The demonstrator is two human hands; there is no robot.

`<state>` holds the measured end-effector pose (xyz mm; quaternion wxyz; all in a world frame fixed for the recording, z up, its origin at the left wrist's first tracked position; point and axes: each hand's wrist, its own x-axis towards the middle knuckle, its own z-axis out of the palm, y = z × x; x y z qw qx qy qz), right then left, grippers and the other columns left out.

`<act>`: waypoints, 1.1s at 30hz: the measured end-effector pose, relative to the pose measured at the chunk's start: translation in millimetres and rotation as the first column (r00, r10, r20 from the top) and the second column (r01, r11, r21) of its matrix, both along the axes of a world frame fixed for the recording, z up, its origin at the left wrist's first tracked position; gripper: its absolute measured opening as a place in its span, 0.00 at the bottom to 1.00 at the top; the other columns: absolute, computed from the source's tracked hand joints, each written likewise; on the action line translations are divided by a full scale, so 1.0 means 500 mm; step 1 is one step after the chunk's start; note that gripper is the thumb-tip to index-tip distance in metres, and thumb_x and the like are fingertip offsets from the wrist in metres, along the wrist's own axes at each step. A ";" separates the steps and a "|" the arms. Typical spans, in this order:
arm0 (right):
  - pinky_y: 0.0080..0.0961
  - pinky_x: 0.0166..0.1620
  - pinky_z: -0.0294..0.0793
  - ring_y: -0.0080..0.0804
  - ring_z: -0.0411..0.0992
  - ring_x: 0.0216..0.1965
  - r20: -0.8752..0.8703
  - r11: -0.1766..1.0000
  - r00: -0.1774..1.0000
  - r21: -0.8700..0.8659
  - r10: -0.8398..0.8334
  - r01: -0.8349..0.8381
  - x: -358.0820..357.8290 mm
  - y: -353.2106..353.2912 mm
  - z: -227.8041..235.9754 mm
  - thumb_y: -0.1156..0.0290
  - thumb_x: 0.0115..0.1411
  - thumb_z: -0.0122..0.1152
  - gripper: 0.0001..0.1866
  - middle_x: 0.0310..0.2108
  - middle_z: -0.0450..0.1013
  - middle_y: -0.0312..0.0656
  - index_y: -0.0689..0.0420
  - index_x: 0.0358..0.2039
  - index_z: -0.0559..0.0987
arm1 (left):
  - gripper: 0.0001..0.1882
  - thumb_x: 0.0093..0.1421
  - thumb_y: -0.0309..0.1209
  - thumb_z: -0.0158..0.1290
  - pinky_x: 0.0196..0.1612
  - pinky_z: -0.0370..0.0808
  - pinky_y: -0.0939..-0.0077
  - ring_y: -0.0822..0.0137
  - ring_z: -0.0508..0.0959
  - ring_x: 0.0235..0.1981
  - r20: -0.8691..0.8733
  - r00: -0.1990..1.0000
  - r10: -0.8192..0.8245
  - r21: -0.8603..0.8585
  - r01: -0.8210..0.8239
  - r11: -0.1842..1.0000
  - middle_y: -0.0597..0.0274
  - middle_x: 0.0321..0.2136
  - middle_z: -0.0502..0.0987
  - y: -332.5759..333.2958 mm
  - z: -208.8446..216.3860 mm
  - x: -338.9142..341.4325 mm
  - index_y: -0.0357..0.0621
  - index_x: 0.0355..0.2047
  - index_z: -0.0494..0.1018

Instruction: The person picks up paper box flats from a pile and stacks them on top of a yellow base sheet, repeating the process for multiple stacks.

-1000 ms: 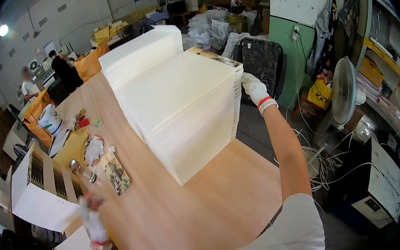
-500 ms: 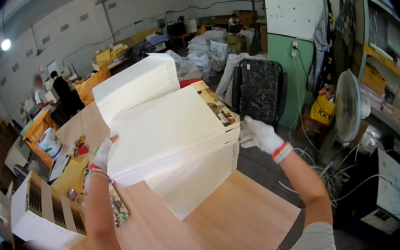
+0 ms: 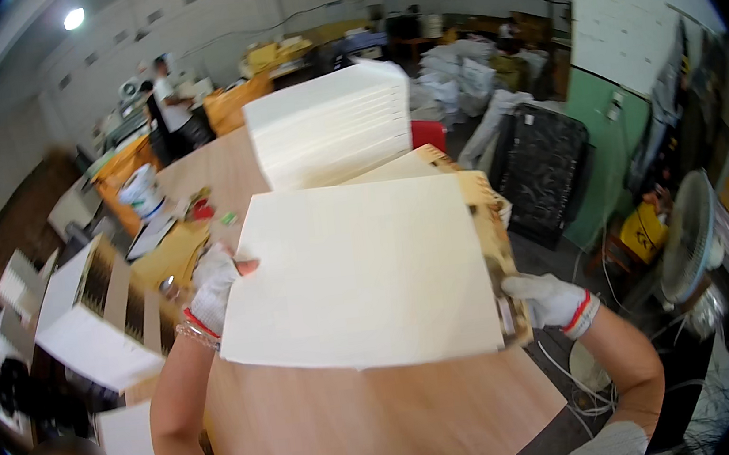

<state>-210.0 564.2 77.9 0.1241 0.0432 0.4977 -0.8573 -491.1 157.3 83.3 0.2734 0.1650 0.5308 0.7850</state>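
Between my hands is a large white panel (image 3: 356,273) with a brown printed strip along its right side. Its thickness and whether it is one sheet or several cannot be made out. My gloved left hand (image 3: 214,289) grips its left edge, the bare thumb tip on top. My gloved right hand (image 3: 550,299) pinches the printed right edge. Just behind the panel, partly hidden by it, lies a similar white piece with a printed edge (image 3: 403,167). Farther back stands a tall stack of white folded pieces (image 3: 331,124).
The wooden table (image 3: 385,421) extends beneath the panel. To the left are a stack with brown patterned edges (image 3: 94,318), yellow envelopes (image 3: 174,261) and a white tub (image 3: 142,193). A black patterned chair (image 3: 541,175) and fan (image 3: 687,238) stand right. Two people (image 3: 174,105) are at the far left.
The panel has come toward me, off the stack, and its near edge now faces me. Both hands moved nearer with it; my right hand closed on its edge. The view has turned left.
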 end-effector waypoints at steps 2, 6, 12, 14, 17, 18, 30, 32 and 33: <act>0.26 0.42 0.72 0.28 0.70 0.40 0.051 0.984 0.983 -0.007 -0.175 0.175 -0.004 -0.035 0.000 0.67 0.52 0.59 0.24 0.37 0.70 0.39 0.59 0.48 0.66 | 0.28 0.48 0.34 0.56 0.36 0.75 0.71 0.63 0.74 0.40 -0.150 0.989 0.007 -0.037 -0.013 0.999 0.55 0.42 0.71 0.012 0.038 0.126 0.39 0.49 0.62; 0.25 0.40 0.73 0.28 0.71 0.38 -0.285 0.840 0.937 0.442 -0.203 0.316 0.068 -0.081 -0.122 0.75 0.41 0.69 0.30 0.39 0.71 0.41 0.59 0.46 0.68 | 0.45 0.36 0.27 0.63 0.44 0.72 0.71 0.65 0.68 0.50 -0.363 0.930 -0.059 -0.303 -0.058 0.951 0.58 0.50 0.67 -0.084 -0.005 0.264 0.40 0.56 0.55; 0.28 0.43 0.72 0.27 0.69 0.43 0.059 0.903 0.994 0.414 0.096 -0.112 0.158 -0.236 -0.215 0.71 0.38 0.73 0.35 0.41 0.71 0.43 0.62 0.47 0.67 | 0.42 0.33 0.31 0.67 0.53 0.65 0.65 0.60 0.67 0.52 -0.348 0.930 0.113 -0.623 -0.320 0.713 0.60 0.47 0.70 -0.363 -0.281 0.613 0.48 0.52 0.64; 0.30 0.47 0.70 0.28 0.68 0.46 -0.257 0.733 0.945 0.680 0.202 0.029 0.194 -0.247 -0.288 0.69 0.41 0.71 0.34 0.42 0.71 0.42 0.60 0.49 0.66 | 0.38 0.38 0.34 0.65 0.53 0.65 0.66 0.61 0.67 0.52 -0.456 0.889 -0.034 -0.732 -0.354 0.582 0.61 0.49 0.69 -0.408 -0.339 0.684 0.50 0.52 0.64; 0.30 0.51 0.66 0.28 0.66 0.49 -0.346 0.753 0.895 0.658 0.282 0.018 0.247 -0.264 -0.354 0.66 0.46 0.68 0.32 0.45 0.69 0.39 0.56 0.51 0.66 | 0.33 0.51 0.36 0.55 0.54 0.64 0.66 0.63 0.66 0.52 -0.629 0.774 -0.067 -0.636 -0.463 0.617 0.62 0.52 0.65 -0.436 -0.390 0.776 0.53 0.57 0.57; 0.30 0.52 0.65 0.28 0.65 0.49 -0.293 0.805 0.921 0.592 0.257 -0.037 0.261 -0.268 -0.363 0.66 0.47 0.67 0.31 0.46 0.69 0.38 0.55 0.52 0.66 | 0.31 0.55 0.36 0.50 0.54 0.64 0.67 0.64 0.65 0.53 -0.465 0.868 0.177 -0.527 -0.432 0.732 0.63 0.54 0.62 -0.436 -0.411 0.806 0.54 0.58 0.54; 0.30 0.53 0.63 0.30 0.64 0.49 0.179 0.993 0.978 -0.079 0.104 -0.091 0.259 -0.307 -0.324 0.64 0.56 0.52 0.24 0.48 0.65 0.39 0.59 0.52 0.63 | 0.30 0.57 0.41 0.50 0.56 0.61 0.68 0.69 0.61 0.55 -0.192 0.937 0.293 -0.280 -0.339 0.898 0.62 0.57 0.58 -0.427 -0.376 0.842 0.46 0.57 0.56; 0.30 0.53 0.63 0.30 0.64 0.48 0.160 0.993 0.984 0.078 0.079 -0.093 0.278 -0.298 -0.338 0.65 0.55 0.53 0.24 0.48 0.65 0.39 0.59 0.52 0.64 | 0.32 0.56 0.42 0.51 0.56 0.61 0.70 0.71 0.60 0.55 -0.174 0.949 0.265 -0.196 -0.297 0.935 0.63 0.57 0.58 -0.446 -0.376 0.857 0.47 0.58 0.54; 0.30 0.53 0.63 0.30 0.64 0.48 0.161 0.982 0.983 0.150 0.086 -0.111 0.295 -0.302 -0.347 0.65 0.55 0.53 0.24 0.47 0.65 0.40 0.59 0.51 0.64 | 0.33 0.56 0.43 0.52 0.56 0.60 0.72 0.72 0.60 0.55 -0.214 0.944 0.253 -0.212 -0.298 0.931 0.64 0.57 0.58 -0.457 -0.378 0.867 0.48 0.59 0.54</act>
